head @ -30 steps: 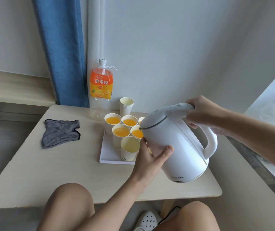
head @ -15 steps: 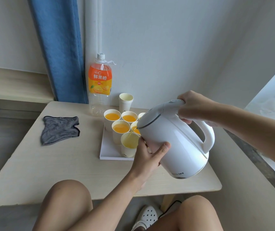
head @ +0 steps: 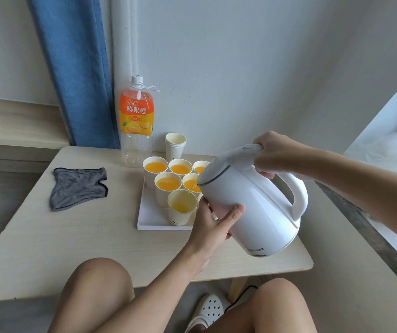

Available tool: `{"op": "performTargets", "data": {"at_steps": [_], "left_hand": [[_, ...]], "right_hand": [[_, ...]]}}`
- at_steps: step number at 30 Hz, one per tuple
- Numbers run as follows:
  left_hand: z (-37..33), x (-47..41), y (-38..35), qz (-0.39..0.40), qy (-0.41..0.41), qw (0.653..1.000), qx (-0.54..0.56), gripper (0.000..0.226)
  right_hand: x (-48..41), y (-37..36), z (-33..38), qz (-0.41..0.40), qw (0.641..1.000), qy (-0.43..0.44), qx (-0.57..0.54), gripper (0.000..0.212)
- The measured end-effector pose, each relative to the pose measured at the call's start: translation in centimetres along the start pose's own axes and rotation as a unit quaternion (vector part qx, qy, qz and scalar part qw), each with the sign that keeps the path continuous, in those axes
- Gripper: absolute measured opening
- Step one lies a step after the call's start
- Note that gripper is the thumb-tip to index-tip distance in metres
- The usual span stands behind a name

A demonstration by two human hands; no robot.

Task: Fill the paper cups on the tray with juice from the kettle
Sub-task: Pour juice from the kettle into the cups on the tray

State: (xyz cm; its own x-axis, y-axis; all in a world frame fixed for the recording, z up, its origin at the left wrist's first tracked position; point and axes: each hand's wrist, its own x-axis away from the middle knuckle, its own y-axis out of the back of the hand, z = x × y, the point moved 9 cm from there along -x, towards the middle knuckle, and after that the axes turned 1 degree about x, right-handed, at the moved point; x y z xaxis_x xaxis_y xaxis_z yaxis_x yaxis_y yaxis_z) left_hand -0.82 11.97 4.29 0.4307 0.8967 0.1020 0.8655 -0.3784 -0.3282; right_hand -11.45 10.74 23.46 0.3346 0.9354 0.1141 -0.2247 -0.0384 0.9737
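A white kettle (head: 257, 207) hangs tilted to the left over the white tray (head: 148, 219). My right hand (head: 273, 152) grips the top of its handle. My left hand (head: 213, 221) cups the kettle's lower front, thumb across the body. A thin orange stream runs from the spout into the nearest paper cup (head: 181, 209), which holds a little juice. Several cups (head: 167, 186) behind it on the tray are full of orange juice. The kettle hides part of the cups at the right.
An almost empty juice bottle (head: 136, 121) stands at the back of the light wooden table (head: 72, 241), beside a stack of spare paper cups (head: 175, 146). A grey cloth (head: 78, 187) lies at the left. A blue curtain (head: 74, 68) hangs behind. My knees sit under the front edge.
The kettle tipped further to the left and juice began running into the nearest cup, whose level has risen. Both hands stayed on the kettle.
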Motion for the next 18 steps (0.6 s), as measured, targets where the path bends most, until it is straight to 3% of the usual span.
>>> {"op": "performTargets", "data": {"at_steps": [13,18], "left_hand": [[0.18,0.1,-0.38,0.008,0.015,1.0,0.002,0.087],[0.28,0.18,-0.78,0.015,0.017,1.0,0.007,0.073]], "right_hand": [[-0.13,-0.19,-0.02,0.004,1.0,-0.001,0.025,0.024],[-0.05,-0.21,-0.12,0.01,0.999,-0.002,0.032,0.024]]}}
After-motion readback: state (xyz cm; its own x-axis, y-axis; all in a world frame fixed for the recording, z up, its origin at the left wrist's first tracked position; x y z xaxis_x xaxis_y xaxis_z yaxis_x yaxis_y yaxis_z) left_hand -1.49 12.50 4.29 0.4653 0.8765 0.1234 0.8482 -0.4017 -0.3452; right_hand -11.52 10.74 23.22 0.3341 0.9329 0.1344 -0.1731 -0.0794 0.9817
